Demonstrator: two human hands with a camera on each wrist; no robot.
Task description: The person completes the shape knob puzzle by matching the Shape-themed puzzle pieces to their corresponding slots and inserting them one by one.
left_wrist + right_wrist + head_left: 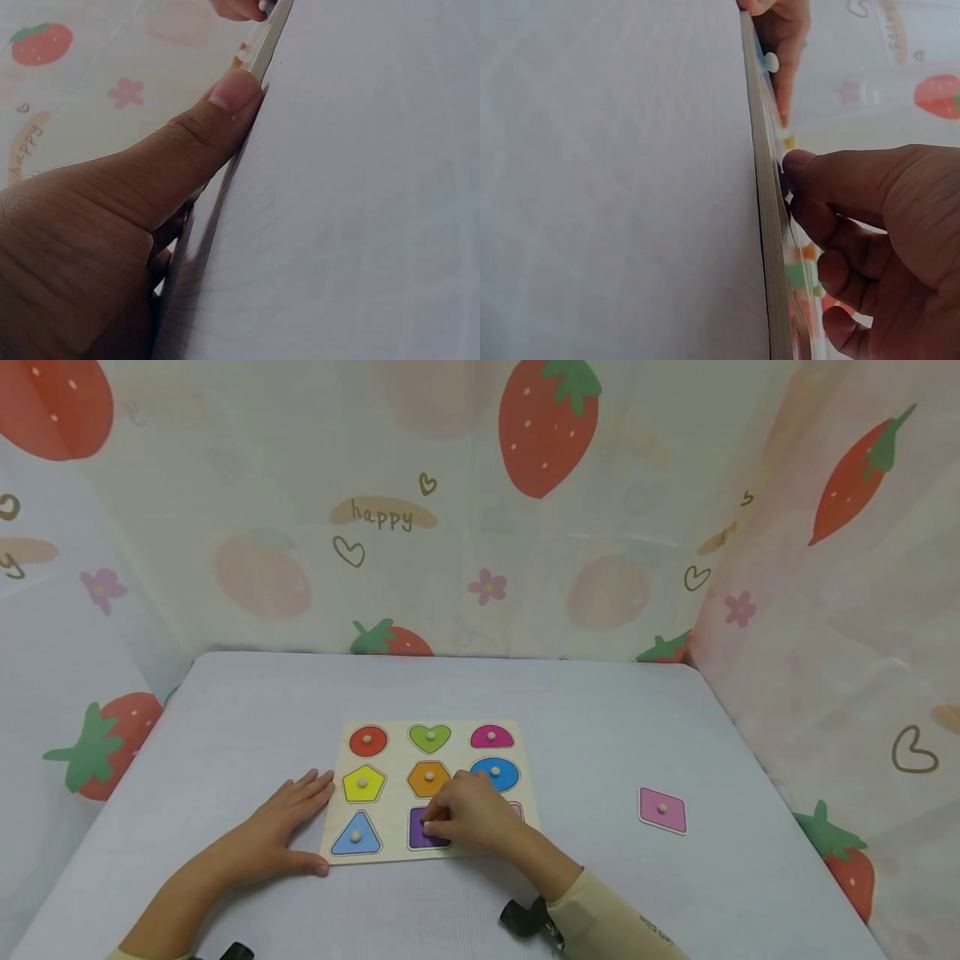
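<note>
A wooden knob puzzle board (397, 810) lies on the table. Near the middle of its front row, my right hand (476, 814) pinches the knob of a purple square puzzle piece (417, 842) between thumb and index finger. The piece sits at its slot. In the right wrist view, the thumb (840, 176) and index finger meet close over the board. My left hand (281, 831) lies at the board's left side, fingers extended, with thumb (236, 90) and fingertips at the edge. My right hand partly hides the pink-outlined front right slot (517, 810).
A pink four-sided piece (662, 811) with a knob lies apart on the table's right. Other pieces on the board include a red circle (367, 741), a green heart (430, 739) and a blue triangle (356, 835). Strawberry-printed curtains (487, 543) surround the white table (600, 718).
</note>
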